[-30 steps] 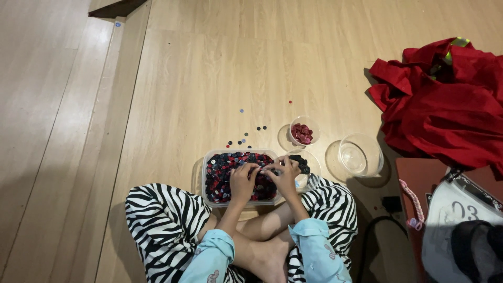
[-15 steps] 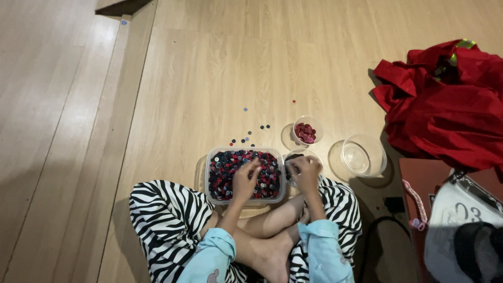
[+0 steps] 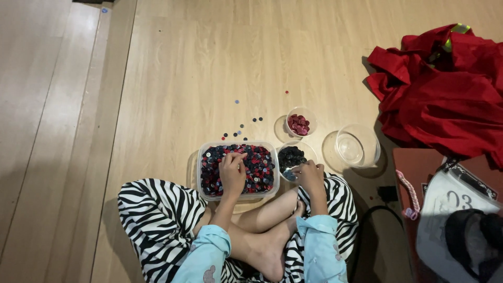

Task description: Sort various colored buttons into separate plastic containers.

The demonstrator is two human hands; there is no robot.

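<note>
I'm digging my left hand [image 3: 232,170] into the rectangular tub of mixed buttons [image 3: 238,169], fingers curled, grasping some; my right hand [image 3: 310,175] is pinching over the bowl of dark buttons [image 3: 293,157]. The tub is looking mostly full.

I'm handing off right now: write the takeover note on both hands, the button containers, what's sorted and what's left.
Left hand: fingers down in the rectangular tub of mixed buttons; grip unclear.
Right hand: at the rim of the bowl of dark buttons; grip unclear.
Done: dark buttons in that bowl, red ones in the small bowl.
Left: the tub is full, the large clear bowl is empty, loose buttons lie on the floor.
</note>
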